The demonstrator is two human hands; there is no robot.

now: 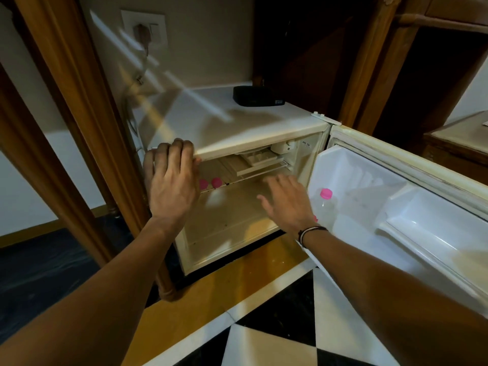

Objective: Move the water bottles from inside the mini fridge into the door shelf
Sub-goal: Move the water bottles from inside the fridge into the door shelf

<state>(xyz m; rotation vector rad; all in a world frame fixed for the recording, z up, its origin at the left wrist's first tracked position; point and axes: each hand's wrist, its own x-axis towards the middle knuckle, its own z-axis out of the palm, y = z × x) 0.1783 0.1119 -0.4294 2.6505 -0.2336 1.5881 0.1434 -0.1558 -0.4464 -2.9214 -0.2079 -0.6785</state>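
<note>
The white mini fridge (232, 128) stands with its door (396, 186) swung wide to the right. One clear water bottle with a pink cap (325, 204) stands upright in the door shelf (351, 231). Two more pink caps (210, 183) show on the wire shelf inside, at the left; their bodies are mostly hidden. My left hand (171, 178) grips the fridge's top front corner. My right hand (286, 202), fingers spread and holding nothing, hovers in the fridge opening, just left of the door bottle.
A black box (257, 96) lies on the fridge top. A plug and cable (142, 38) hang from the wall socket behind. Wooden posts (87, 109) flank the fridge at the left. An ice tray (256, 158) sits in the top compartment. The floor is black and white tile.
</note>
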